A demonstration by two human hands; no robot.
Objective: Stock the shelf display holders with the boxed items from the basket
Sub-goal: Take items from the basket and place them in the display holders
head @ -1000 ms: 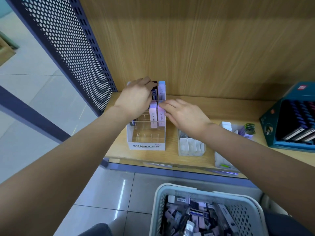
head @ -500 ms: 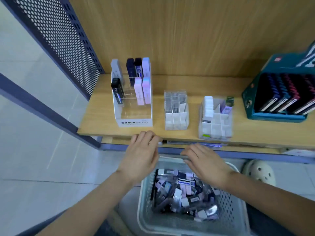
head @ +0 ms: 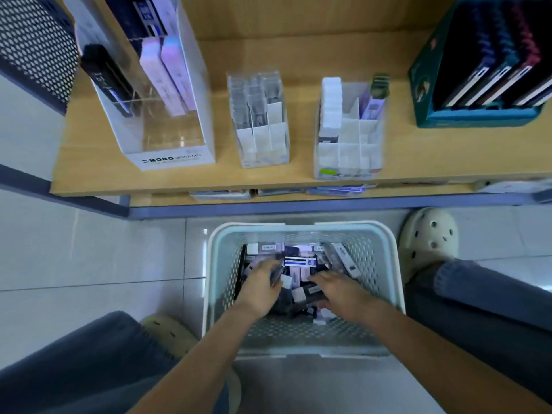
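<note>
Picking is judged to be the step in hand. Both hands are sunk into the basket (head: pixel 378 264), which is set on the floor at 6 o'clock of the shelf (head: pixel 298 55).

The left hand (head: pixel 260 286) is bent down into the pile of boxed items (head: pixel 300 261), fingers aimed at 1 o'clock. A grey box is seen at its fingertips, but through the blur it cannot be told whether that box is pinched. The right hand (head: pixel 339 291) is laid over a dark box (head: pixel 310 291) with fairly straight fingers pointed to 9 o'clock. Its thumb is hidden, so a grip cannot be confirmed there either.

The step is likely done best if one box is singled out, taken by its long sides and lifted clear of its neighbours before it is carried up. It should also be matched to a holder beforehand. Free room is seen at the front of the MONO holder (head: pixel 167 150), in the clear holder (head: pixel 260 135) and in the divided holder (head: pixel 349 150).

The loose boxes are touched by both hands, and more are heaped between them and just beyond at 12 o'clock. The holders are well apart from the hands, from 11 to 12 o'clock.
</note>
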